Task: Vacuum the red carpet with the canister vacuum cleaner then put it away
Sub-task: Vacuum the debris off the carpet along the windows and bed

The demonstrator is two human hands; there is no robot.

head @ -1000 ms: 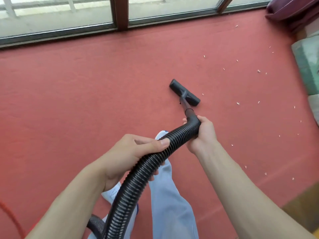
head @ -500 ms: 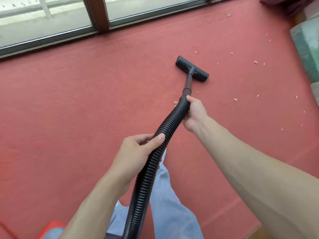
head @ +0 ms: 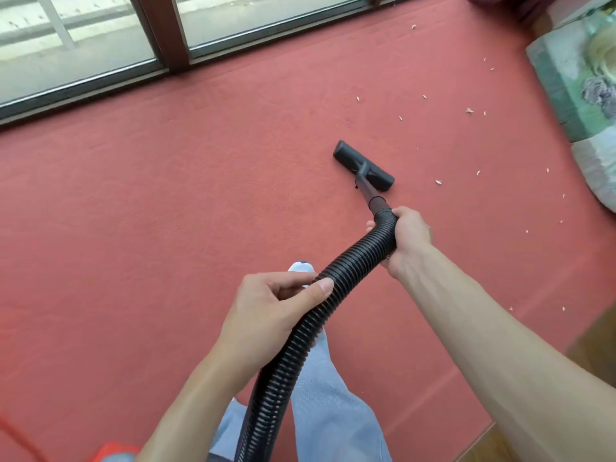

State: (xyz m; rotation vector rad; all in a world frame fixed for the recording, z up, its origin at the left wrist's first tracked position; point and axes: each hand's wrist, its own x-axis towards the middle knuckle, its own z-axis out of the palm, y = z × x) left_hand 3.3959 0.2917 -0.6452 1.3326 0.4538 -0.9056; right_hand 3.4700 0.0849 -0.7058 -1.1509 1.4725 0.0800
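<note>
Both hands grip the black hose (head: 293,348), with the floor head (head: 363,166) flat on the red carpet (head: 166,211).

The left hand (head: 266,315) has its fingers and thumb curled round the ribbed hose mid-length. The right hand (head: 405,240) has its fingers clamped on the hose's front end, just behind the wand (head: 366,190). From the right fingers the short dark wand slants away up and left toward the window (head: 100,45). The floor head sits just beyond them, a matte black bar whose long axis runs crosswise to the wand. The hose bends back from the right fingers to the left ones, then drops past a pale blue trouser leg (head: 333,411). Pale scraps (head: 438,182) dot the carpet right of the right fingers.
</note>
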